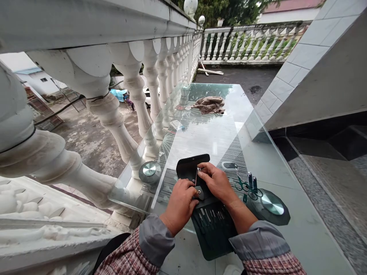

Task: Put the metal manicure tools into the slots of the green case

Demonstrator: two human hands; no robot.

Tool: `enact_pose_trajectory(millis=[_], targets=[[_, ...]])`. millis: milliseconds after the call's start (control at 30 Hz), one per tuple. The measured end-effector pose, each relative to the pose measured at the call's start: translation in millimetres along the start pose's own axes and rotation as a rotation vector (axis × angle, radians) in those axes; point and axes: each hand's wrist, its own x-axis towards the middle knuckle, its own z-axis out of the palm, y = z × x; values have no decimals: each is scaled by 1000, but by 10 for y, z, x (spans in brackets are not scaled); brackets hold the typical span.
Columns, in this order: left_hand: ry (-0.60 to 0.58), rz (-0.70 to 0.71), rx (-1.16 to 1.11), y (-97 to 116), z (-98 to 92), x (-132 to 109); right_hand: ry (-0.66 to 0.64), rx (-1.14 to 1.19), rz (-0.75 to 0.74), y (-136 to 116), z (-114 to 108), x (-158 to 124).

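Observation:
An opened dark case (213,238) lies on the glass table, its lower panel holding several slim metal tools in a row. My left hand (181,202) grips the case's left edge, near a snap tab (203,193). Closed around the top of a small metal nail clipper (197,176), my right hand (215,182) is over the case's upper panel (192,162). The clipper's lower part lies against that panel. Right of my right hand, scissors (243,185) and small clippers (252,181) rest on the glass beside an oval object (229,165).
The glass table (266,152) stretches ahead, with a crumpled brown cloth (209,104) at its far end. Round metal discs show at the left (149,168) and right (272,202). White balusters (114,122) line the left side; a tiled wall (298,68) stands right.

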Motion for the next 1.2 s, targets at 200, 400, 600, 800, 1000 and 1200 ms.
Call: enact_pose_trajectory(millis=[200,400,600,800,1000,1200], targets=[[97,-141,5,10,20,98,8,-7,-2,-28,12,-6],[133,-242,-28,37,29,204,3,-66,6,-69,3,-10],[148,-253,-34,46,40,205,-57,-140,-43,-101,-19,3],[180,-221,-33,38,61,187,-78,-181,-100,-124,22,6],[252,-182,-147,12,90,158,49,-122,12,-59,9,-33],[255,96,6,-52,60,71,174,144,94,-30,-106,-90]])
